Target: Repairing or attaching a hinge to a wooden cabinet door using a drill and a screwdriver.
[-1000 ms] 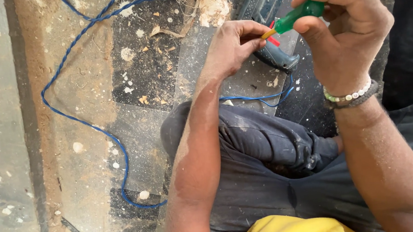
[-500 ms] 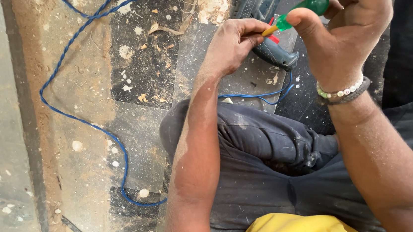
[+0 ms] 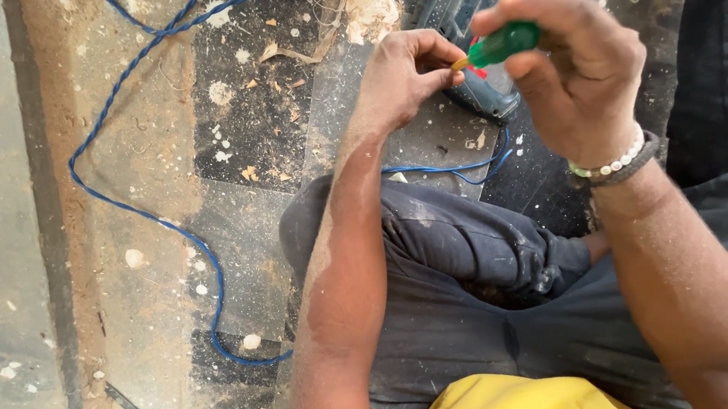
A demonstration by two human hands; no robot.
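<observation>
Dusty floor below; right hand (image 3: 577,81) fingers grip green screwdriver (image 3: 503,43), left hand (image 3: 401,78) apparently pinches its tip.

The screwdriver (image 3: 501,44) has a shiny green handle with a bit of red near the front and a short yellowish tip. It lies almost flat, held up in the air, with its tip pointing to 9 o'clock. The right hand (image 3: 577,81) wraps around the handle. The left hand (image 3: 401,78) pinches something tiny right at the tip; it is too small to tell what it is.
</observation>
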